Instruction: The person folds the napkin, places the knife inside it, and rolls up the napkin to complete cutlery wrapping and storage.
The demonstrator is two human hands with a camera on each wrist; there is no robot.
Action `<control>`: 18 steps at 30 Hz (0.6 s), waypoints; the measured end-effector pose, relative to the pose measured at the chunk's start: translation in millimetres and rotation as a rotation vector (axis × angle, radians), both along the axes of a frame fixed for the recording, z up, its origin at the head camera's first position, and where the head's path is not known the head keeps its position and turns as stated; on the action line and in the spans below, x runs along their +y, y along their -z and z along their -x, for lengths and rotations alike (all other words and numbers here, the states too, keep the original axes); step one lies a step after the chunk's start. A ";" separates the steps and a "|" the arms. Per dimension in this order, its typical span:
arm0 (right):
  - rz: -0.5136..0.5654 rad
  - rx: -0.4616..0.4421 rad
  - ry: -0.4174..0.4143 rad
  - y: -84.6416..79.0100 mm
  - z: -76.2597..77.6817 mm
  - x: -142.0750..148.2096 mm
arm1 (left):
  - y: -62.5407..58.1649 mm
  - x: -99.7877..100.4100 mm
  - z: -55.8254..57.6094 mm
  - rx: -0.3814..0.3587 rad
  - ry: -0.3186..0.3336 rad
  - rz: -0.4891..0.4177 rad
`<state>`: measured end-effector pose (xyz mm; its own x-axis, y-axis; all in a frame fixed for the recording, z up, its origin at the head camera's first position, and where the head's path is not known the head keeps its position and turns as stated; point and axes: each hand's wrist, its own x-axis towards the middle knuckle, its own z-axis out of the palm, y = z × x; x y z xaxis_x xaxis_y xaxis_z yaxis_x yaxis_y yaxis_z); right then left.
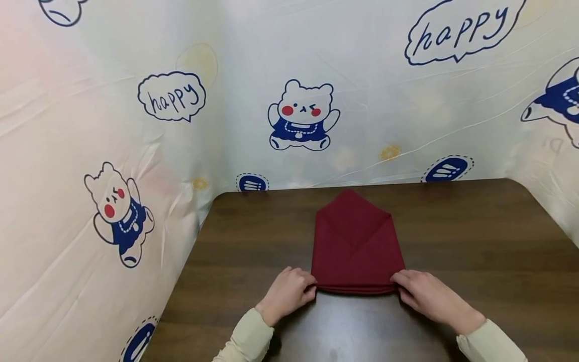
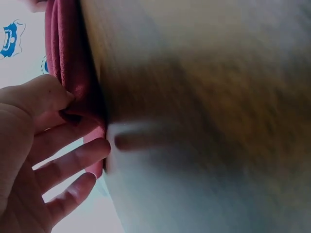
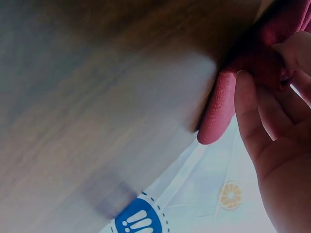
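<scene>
A dark red folded cloth point(image 1: 357, 246) lies on the table, its pointed end away from me and its straight, layered edge nearest. My left hand point(image 1: 291, 289) pinches the near left corner; in the left wrist view the thumb presses the red cloth point(image 2: 73, 53) against the index finger while the other fingers spread loosely. At the near right corner, my right hand point(image 1: 427, 296) pinches the fabric between thumb and fingers. The right wrist view shows that red cloth point(image 3: 257, 58) bunched in the grip, its side edge along the tabletop.
The brown wooden table point(image 1: 253, 231) extends on both sides of the cloth. A pale curtain point(image 1: 362, 100) printed with bears and "happy" bubbles hangs behind the far edge and along the left and right sides.
</scene>
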<state>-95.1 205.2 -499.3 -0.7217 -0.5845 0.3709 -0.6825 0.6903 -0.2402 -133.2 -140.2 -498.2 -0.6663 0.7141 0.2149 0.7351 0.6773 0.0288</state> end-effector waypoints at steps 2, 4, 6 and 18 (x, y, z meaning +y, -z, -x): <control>-0.002 -0.020 0.000 -1.5 1.4 0.5 | -0.8 -0.1 0.5 -0.007 -0.006 0.010; -0.004 -0.045 0.003 -3.3 2.2 1.0 | -1.4 -0.4 1.5 0.003 -0.001 0.020; -0.006 -0.064 0.008 -4.9 3.1 1.8 | -1.6 -0.3 3.5 0.011 0.006 0.027; -0.040 -0.064 0.048 -0.8 6.3 6.6 | -3.6 1.9 8.9 -0.057 -0.009 -0.035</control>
<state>-101.4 211.8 -498.5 -0.7706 -0.5622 0.3003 -0.6327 0.7316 -0.2539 -142.1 -138.3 -494.6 -0.6847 0.7005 0.2011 0.7254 0.6819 0.0940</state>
